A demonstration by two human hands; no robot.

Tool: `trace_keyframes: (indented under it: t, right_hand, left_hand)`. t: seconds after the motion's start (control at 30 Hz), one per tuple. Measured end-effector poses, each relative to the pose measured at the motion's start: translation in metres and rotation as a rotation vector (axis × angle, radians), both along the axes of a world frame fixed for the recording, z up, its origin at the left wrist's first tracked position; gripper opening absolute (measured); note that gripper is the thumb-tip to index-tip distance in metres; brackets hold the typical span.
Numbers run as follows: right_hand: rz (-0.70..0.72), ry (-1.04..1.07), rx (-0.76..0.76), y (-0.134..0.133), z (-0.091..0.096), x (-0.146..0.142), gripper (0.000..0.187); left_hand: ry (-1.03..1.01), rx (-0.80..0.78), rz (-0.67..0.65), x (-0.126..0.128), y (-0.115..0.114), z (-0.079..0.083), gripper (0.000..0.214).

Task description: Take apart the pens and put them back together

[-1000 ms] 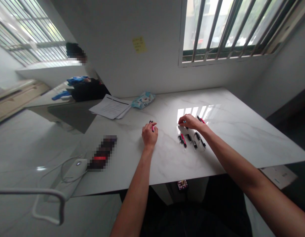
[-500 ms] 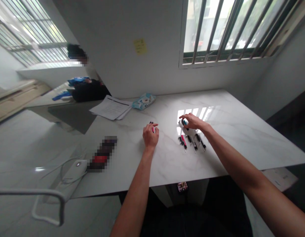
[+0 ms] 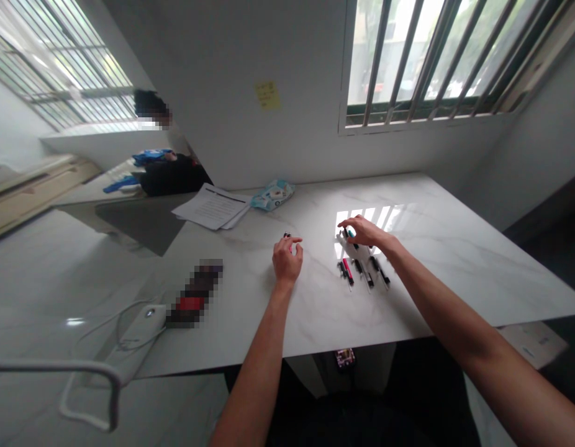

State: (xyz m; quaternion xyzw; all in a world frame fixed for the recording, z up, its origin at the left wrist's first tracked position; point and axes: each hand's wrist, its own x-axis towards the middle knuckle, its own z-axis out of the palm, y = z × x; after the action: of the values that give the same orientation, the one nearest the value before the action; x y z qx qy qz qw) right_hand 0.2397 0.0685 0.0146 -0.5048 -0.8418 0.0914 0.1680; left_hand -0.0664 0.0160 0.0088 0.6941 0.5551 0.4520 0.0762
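Apparently, the left hand (image 3: 287, 262) had its grip closed on a red pen (image 3: 287, 236) midway between the table's (image 3: 455, 248) front and back edges, the fingers hiding most of it. The right hand (image 3: 366, 232) lay over a teal-tipped pen (image 3: 348, 234) behind the row of pens (image 3: 363, 272); whether its grip pinched it, I could not tell. On this glossy top a nudged pen might roll, or the forearm might sweep the row toward the front edge.

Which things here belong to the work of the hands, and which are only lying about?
In the work: left hand holding red pen; right hand over teal pen; row of pens on the table.
Lying about: papers; wipes pack; sticky note; white device.
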Motion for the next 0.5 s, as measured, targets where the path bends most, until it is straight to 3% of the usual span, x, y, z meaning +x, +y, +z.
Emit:
trace_keyframes:
  t: [0.17, 0.27, 0.37, 0.5]
  right_hand:
    - [0.007, 0.147, 0.112, -0.022, 0.012, -0.024, 0.057]
    - [0.136, 0.283, 0.15, -0.048, 0.024, -0.059, 0.063]
    - [0.259, 0.36, 0.136, -0.069, 0.03, -0.092, 0.063]
    - [0.267, 0.424, 0.075, -0.065, 0.023, -0.098, 0.064]
  left_hand:
    - [-0.294, -0.162, -0.147, 0.003, 0.002, 0.0, 0.016]
    - [-0.558, -0.375, -0.339, 0.008, 0.004, -0.003, 0.034]
    - [-0.699, -0.528, -0.473, 0.012, 0.003, -0.006, 0.054]
    - [-0.712, -0.555, -0.465, 0.013, 0.001, -0.01, 0.058]
